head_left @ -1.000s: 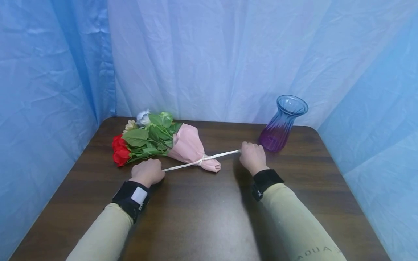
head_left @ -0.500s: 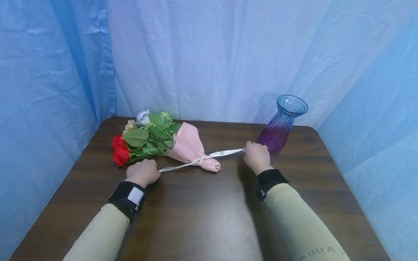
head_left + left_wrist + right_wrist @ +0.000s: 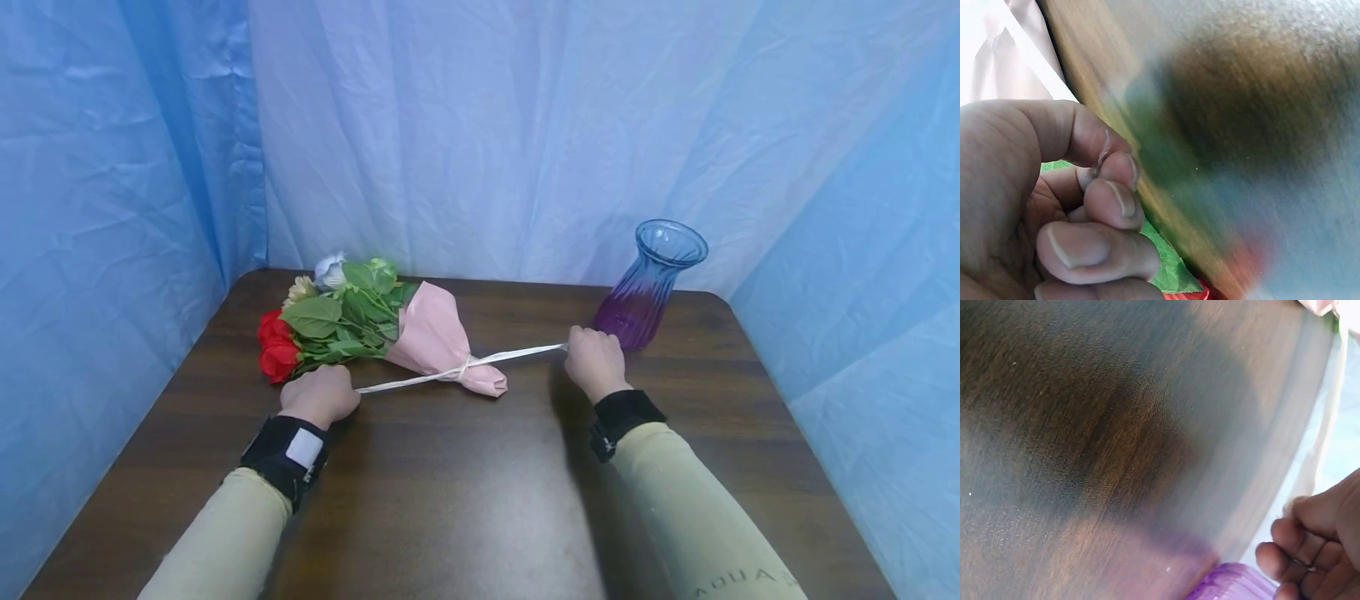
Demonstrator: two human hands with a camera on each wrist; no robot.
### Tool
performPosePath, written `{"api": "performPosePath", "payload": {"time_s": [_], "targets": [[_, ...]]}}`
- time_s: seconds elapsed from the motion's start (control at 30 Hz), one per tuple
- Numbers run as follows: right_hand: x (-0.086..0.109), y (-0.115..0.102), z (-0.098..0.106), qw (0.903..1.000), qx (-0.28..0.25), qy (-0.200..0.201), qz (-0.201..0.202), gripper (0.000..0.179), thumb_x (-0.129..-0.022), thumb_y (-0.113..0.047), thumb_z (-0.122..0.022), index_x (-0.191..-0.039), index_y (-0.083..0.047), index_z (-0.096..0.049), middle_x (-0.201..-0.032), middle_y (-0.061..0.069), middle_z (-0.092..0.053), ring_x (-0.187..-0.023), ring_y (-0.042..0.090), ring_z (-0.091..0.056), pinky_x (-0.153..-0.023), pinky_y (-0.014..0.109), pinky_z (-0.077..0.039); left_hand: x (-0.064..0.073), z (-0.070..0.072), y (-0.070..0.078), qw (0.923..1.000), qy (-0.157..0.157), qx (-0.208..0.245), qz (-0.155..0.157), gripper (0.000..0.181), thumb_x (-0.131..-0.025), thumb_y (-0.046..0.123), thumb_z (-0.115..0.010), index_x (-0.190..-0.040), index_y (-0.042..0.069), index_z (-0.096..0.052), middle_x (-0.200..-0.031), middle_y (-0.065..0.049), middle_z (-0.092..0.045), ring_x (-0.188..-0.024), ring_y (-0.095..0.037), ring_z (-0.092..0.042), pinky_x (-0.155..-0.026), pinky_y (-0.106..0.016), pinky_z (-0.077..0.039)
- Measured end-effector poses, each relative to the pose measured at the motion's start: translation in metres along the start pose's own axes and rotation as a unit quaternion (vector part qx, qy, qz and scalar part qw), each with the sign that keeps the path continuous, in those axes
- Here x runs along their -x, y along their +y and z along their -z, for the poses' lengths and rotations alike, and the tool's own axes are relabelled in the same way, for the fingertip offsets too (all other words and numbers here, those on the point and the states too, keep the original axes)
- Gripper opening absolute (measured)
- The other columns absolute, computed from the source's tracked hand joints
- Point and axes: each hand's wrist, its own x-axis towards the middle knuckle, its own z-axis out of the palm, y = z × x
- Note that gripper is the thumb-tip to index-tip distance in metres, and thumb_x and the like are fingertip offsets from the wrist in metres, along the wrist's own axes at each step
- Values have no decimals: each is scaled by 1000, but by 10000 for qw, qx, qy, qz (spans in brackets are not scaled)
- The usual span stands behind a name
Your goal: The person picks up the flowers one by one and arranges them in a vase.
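Note:
A bouquet of red, white and cream flowers with green leaves lies on its side, wrapped in pink paper [image 3: 431,329]. Round the paper's narrow end goes a white ribbon [image 3: 517,354], its two ends stretched nearly straight to either side. My left hand [image 3: 322,396] pinches one end near the red flowers [image 3: 277,346]; in the left wrist view a frayed tip pokes out between the curled fingers [image 3: 1113,197]. The other end is pinched by my right hand [image 3: 595,364], just in front of the vase. Thumb and fingers meet on the ribbon in the right wrist view.
A glass vase [image 3: 648,283], blue above and purple below, stands upright at the back right, close behind my right hand. The brown wooden table [image 3: 465,483] is bounded at the back and sides by blue cloth [image 3: 480,142].
My hands have drawn apart, the left going left and the right going slightly right. The ribbon sagged and twisted half a second ago and is straighter now. Bouquet and vase stay put.

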Motion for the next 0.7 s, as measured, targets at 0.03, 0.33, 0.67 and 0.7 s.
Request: {"api": "performPosePath", "payload": {"time_s": [0.03, 0.33, 0.67, 0.7], "targets": [[0, 0, 0, 10000, 19, 0, 8, 9, -91, -5, -63, -94, 3, -63, -91, 21, -71, -89, 42, -68, -80, 54, -52, 0, 0, -1, 10000, -4, 1, 3, 33, -95, 26, -58, -112, -1, -70, -103, -20, -69, -87, -35, -63, -71, -55, -53], [2, 2, -1, 9999, 64, -63, 79, 8, -93, -5, -63, -95, 3, -64, -92, 20, -71, -90, 41, -68, -81, 54, -52, 0, 1, -7, 9999, -23, -4, -100, 27, -95, 19, -58, -109, -1, -69, -101, -20, -68, -85, -35, -63, -68, -54, -53], [5, 9, -1, 9996, 7, -192, 191, 12, -98, -9, -61, -96, 2, -66, -91, 19, -72, -89, 39, -70, -80, 54, -54, 6, 10, -17, 9995, 267, 129, -140, 28, -96, 17, -57, -113, -3, -67, -110, -27, -67, -89, -42, -66, -68, -57, -53], [4, 9, -1, 9996, -46, -223, 177, 13, -98, -10, -62, -96, 2, -67, -91, 19, -72, -89, 39, -70, -81, 54, -54, 6, 10, -18, 9995, 267, 147, -124, 28, -96, 16, -57, -114, -3, -67, -110, -28, -67, -89, -43, -66, -68, -58, -53]]}}
